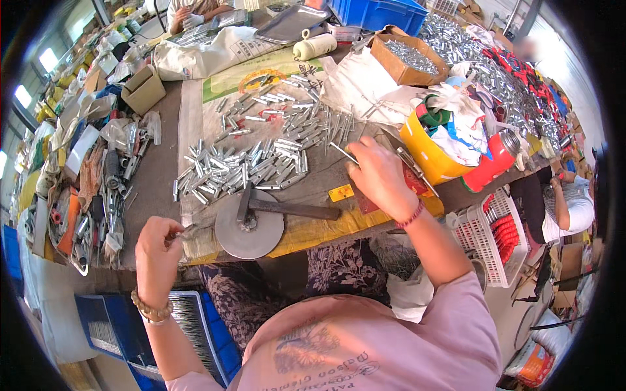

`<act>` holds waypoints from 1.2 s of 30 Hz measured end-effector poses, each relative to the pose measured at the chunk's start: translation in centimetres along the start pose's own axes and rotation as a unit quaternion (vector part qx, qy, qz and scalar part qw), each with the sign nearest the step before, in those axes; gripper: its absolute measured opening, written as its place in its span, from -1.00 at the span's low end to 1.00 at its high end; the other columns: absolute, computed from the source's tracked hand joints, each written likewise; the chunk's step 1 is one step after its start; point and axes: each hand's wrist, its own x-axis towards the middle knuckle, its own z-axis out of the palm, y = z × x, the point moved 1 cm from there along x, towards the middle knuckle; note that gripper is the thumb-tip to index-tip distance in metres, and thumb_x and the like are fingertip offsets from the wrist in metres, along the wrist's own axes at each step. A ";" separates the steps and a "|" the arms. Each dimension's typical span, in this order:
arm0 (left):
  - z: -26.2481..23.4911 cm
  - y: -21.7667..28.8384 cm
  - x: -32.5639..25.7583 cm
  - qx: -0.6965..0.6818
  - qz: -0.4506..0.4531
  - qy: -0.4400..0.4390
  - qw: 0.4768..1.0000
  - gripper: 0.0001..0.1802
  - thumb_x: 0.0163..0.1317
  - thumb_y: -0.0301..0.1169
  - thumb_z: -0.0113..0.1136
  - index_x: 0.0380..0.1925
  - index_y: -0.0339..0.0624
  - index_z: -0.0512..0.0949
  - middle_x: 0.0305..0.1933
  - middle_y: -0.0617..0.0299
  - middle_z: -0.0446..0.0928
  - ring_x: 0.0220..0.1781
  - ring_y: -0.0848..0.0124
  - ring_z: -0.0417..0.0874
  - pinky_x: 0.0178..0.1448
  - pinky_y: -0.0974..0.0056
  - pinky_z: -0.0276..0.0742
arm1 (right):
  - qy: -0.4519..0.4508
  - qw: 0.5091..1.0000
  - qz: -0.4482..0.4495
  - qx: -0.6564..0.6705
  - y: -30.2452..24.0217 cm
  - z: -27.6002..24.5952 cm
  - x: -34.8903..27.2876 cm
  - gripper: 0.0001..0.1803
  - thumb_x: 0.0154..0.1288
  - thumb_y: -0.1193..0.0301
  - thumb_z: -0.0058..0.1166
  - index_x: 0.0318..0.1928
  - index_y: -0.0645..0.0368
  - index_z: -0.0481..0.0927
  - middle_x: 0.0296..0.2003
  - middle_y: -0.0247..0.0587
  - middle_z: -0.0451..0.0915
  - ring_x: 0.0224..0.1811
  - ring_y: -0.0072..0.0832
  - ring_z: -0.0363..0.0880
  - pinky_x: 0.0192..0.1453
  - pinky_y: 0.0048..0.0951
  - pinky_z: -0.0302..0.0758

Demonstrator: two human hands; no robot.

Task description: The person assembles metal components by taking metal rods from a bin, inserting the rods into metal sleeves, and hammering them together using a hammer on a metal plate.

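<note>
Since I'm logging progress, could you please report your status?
Right hand holding thin metal rod. Left hand beside grey disc, grip unclear. Hammer across disc.

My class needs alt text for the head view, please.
A person's right hand holds a thin metal rod over a cluttered workbench; the left hand seems to pinch something small. Between them, a hammer rests on a round grey disc, near piled silvery tubes.
</note>
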 end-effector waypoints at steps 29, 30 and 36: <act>7.0 3.4 -3.9 -0.091 0.063 0.049 0.993 -0.79 0.07 -0.49 0.55 -0.26 -0.18 0.78 -0.22 0.17 0.64 -0.10 0.12 0.66 -0.02 0.11 0.59 | -0.058 0.940 -0.263 0.210 -13.1 1.4 -2.8 -0.88 0.08 0.52 0.26 -0.38 0.11 0.56 -0.34 -0.24 0.47 -0.22 -0.24 0.57 -0.11 -0.21 0.58; 7.0 3.4 -3.9 -0.091 0.062 0.048 0.993 -0.79 0.07 -0.49 0.55 -0.26 -0.18 0.78 -0.22 0.17 0.64 -0.10 0.12 0.66 -0.02 0.11 0.59 | -0.059 0.940 -0.262 0.210 -13.1 1.5 -2.8 -0.88 0.08 0.52 0.26 -0.38 0.11 0.56 -0.34 -0.24 0.47 -0.22 -0.24 0.57 -0.11 -0.21 0.58; 6.6 3.5 -3.7 -0.109 0.054 0.025 0.992 -0.78 0.08 -0.51 0.54 -0.24 -0.18 0.78 -0.23 0.17 0.63 -0.12 0.12 0.66 -0.03 0.12 0.59 | -0.072 0.937 -0.282 0.193 -12.9 1.5 -2.7 -0.93 0.13 0.47 0.22 -0.40 0.10 0.57 -0.34 -0.26 0.47 -0.21 -0.25 0.56 -0.10 -0.23 0.57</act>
